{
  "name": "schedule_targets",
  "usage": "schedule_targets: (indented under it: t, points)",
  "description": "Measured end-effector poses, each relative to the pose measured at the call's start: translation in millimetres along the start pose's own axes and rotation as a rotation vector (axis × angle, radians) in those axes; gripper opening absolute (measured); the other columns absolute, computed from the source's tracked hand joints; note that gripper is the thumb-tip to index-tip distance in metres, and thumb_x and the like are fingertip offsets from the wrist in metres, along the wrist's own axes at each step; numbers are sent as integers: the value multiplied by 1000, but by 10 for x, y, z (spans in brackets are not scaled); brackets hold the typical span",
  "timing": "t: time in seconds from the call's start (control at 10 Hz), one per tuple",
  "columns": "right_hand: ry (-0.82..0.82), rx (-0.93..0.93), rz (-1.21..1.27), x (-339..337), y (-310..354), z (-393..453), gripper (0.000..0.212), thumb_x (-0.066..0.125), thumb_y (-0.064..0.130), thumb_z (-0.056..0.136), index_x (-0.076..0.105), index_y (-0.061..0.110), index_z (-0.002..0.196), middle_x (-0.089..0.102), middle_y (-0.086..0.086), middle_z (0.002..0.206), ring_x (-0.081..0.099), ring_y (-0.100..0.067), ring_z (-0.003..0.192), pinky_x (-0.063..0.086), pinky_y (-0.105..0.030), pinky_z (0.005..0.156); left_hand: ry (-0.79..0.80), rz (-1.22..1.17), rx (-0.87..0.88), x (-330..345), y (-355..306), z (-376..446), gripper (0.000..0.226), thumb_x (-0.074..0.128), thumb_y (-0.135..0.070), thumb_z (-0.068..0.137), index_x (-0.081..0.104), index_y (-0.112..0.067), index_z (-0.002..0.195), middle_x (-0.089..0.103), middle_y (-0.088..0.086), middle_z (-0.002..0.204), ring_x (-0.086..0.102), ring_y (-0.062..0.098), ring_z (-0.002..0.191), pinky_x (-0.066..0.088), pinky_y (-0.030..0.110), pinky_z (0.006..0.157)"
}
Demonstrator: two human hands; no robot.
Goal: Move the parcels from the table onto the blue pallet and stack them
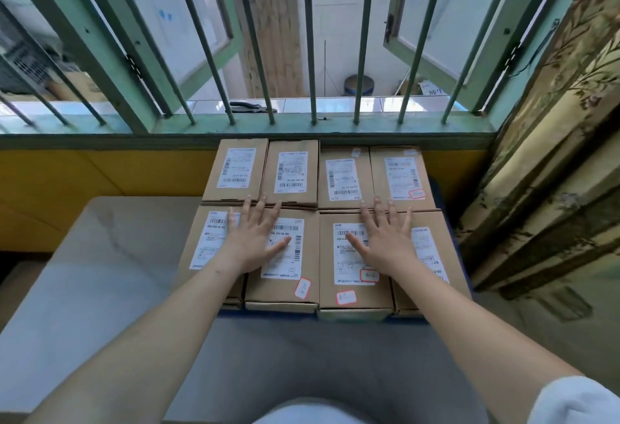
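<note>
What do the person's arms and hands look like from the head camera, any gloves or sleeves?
No gloves: left hand and right hand are bare, as are both forearms. No watch or rings show. A white sleeve covers the right upper arm at the frame's corner.

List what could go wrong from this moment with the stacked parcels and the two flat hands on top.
1. The near right parcel juts past its neighbours at the front edge, over the blue pallet; pressing may not square it, and another layer could sit unevenly.
2. Both the left hand and right hand lie flat, gripping nothing, so a push could slide the near row against the far row and open gaps.
</note>
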State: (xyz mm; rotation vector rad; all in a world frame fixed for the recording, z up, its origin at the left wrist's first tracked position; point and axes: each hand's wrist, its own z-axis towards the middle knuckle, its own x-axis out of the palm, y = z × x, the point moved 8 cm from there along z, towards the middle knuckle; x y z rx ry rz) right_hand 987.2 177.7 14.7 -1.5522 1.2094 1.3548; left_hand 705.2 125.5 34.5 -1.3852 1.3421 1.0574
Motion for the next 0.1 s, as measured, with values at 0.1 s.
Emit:
schedule_targets:
  t: [0.1]
  points:
    - [-22, -7, 88, -131, 37, -1, 89, -9, 85, 76, -29, 36, 147, -27, -6, 160, -26, -32, 146, -19, -62, 111, -64, -98, -30, -208, -6, -11, 87, 16, -82, 83, -21, -41, 151, -23, 0, 163, -21, 27, 150, -6, 62, 118]
